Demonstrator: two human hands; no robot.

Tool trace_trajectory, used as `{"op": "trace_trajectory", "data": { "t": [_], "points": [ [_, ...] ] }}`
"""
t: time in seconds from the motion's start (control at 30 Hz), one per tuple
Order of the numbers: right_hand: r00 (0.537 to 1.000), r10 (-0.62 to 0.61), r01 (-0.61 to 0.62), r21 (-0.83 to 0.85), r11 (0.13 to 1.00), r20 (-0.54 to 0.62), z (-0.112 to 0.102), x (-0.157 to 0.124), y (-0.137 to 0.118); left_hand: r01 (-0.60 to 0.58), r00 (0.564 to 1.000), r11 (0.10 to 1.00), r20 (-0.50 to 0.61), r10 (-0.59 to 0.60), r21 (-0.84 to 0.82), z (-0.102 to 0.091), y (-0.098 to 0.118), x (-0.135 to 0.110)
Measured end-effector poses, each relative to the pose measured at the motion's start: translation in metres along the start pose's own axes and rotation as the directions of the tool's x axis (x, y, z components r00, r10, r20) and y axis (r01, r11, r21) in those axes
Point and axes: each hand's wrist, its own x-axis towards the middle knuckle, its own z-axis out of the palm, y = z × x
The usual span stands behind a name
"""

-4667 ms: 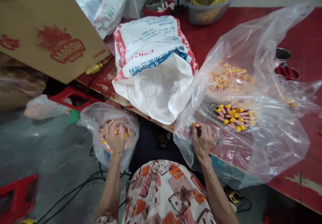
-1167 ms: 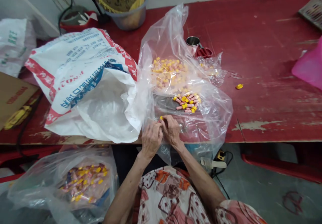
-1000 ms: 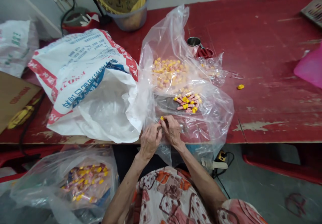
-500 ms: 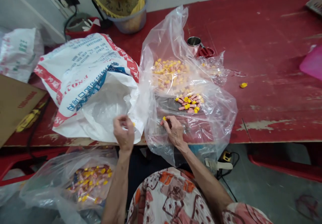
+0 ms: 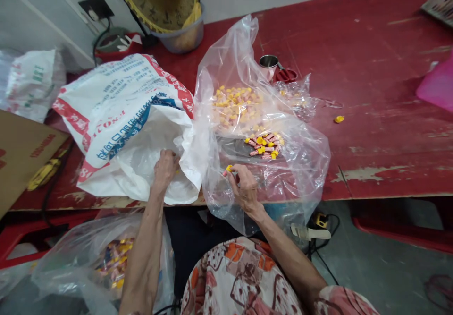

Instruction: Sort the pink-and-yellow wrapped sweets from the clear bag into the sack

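My left hand (image 5: 164, 168) reaches into the mouth of a white woven sack (image 5: 130, 121) lying on the red table (image 5: 371, 83); its fingers are curled and partly hidden by the sack's lining. My right hand (image 5: 242, 188) is pinched on a small pink piece with a yellow cap (image 5: 228, 169), resting on a clear plastic bag (image 5: 262, 135). A pile of pink-and-yellow pieces (image 5: 264, 145) lies on that plastic just beyond it, with more pieces (image 5: 235, 105) under the film behind.
A second clear bag of pieces (image 5: 102, 263) sits on the floor at lower left. A metal cup (image 5: 268, 63), red scissors (image 5: 286, 75), a loose yellow cap (image 5: 339, 118), a bucket with a straw hat (image 5: 170, 8), a cardboard box (image 5: 21, 154) and cables (image 5: 318, 230) are around.
My left hand left the right hand, swung left and went into the sack's mouth. The right hand stayed on the plastic with its capped piece. The view shifted slightly.
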Motion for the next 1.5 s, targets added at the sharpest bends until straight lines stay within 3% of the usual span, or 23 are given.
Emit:
{"op": "trace_trajectory", "data": {
  "t": [0.1,0.2,0.3,0.4,0.5,0.57,0.7,0.8,0.9,0.97,1.07,1.17,1.37,1.43,1.5],
  "points": [
    [0.995,0.011,-0.001,-0.101,0.995,0.102,0.005,-0.001,0.003,0.098,0.984,0.95,-0.116,-0.137,-0.295,-0.008,-0.002,-0.011],
    [0.993,0.072,-0.067,-0.058,0.996,0.091,0.01,-0.002,0.005,0.1,0.967,0.774,-0.123,-0.224,-0.625,-0.022,0.005,-0.036],
    [0.992,0.128,-0.128,0.028,0.991,0.019,0.012,-0.002,0.003,0.041,0.975,0.556,-0.089,-0.205,-0.83,-0.036,0.025,-0.066],
    [0.993,0.118,-0.117,-0.066,0.991,0.022,0.014,0.001,0.001,0.018,0.993,0.472,-0.038,-0.11,-0.881,-0.036,0.048,-0.088],
    [0.984,0.161,-0.152,-0.113,0.982,0.071,0.014,0.007,0.0,0.065,0.997,0.507,0.073,-0.005,-0.86,-0.019,0.064,-0.095],
    [0.961,0.263,-0.266,0.026,0.964,0.083,0.012,0.01,-0.002,0.106,0.99,0.532,0.14,0.024,-0.84,-0.003,0.069,-0.096],
    [0.9,0.413,-0.434,0.345,0.832,0.138,0.006,0.01,-0.011,0.141,0.971,0.564,0.226,0.083,-0.814,0.021,0.072,-0.094],
    [0.909,0.385,-0.417,0.33,0.847,0.16,0.003,0.004,-0.013,0.004,0.97,0.677,0.168,0.177,-0.736,0.034,0.077,-0.096],
    [0.95,0.302,-0.312,0.159,0.937,0.084,-0.002,-0.006,-0.002,-0.213,0.952,0.844,0.091,0.293,-0.492,0.045,0.089,-0.101],
    [0.969,0.246,-0.246,0.052,0.968,-0.009,-0.008,-0.011,0.011,-0.32,0.923,0.911,0.13,0.362,-0.261,0.051,0.101,-0.102],
    [0.979,0.186,-0.188,-0.012,0.982,-0.087,-0.014,-0.015,0.029,-0.414,0.875,0.908,0.251,0.415,-0.06,0.054,0.113,-0.098],
    [0.99,0.12,-0.123,-0.044,0.991,-0.071,-0.013,-0.015,0.036,-0.409,0.86,0.899,0.264,0.436,-0.153,0.054,0.109,-0.088],
    [0.993,0.095,-0.098,-0.039,0.994,-0.063,-0.01,-0.015,0.036,-0.175,0.925,0.8,0.181,0.333,-0.573,0.055,0.094,-0.08],
    [0.994,0.088,-0.091,-0.04,0.995,-0.058,-0.011,-0.015,0.036,-0.209,0.943,0.772,0.087,0.323,-0.601,0.048,0.098,-0.085],
    [0.995,0.079,-0.081,-0.044,0.996,-0.054,-0.012,-0.015,0.036,-0.317,0.938,0.768,-0.064,0.341,-0.556,0.038,0.106,-0.092]
  ]
}}
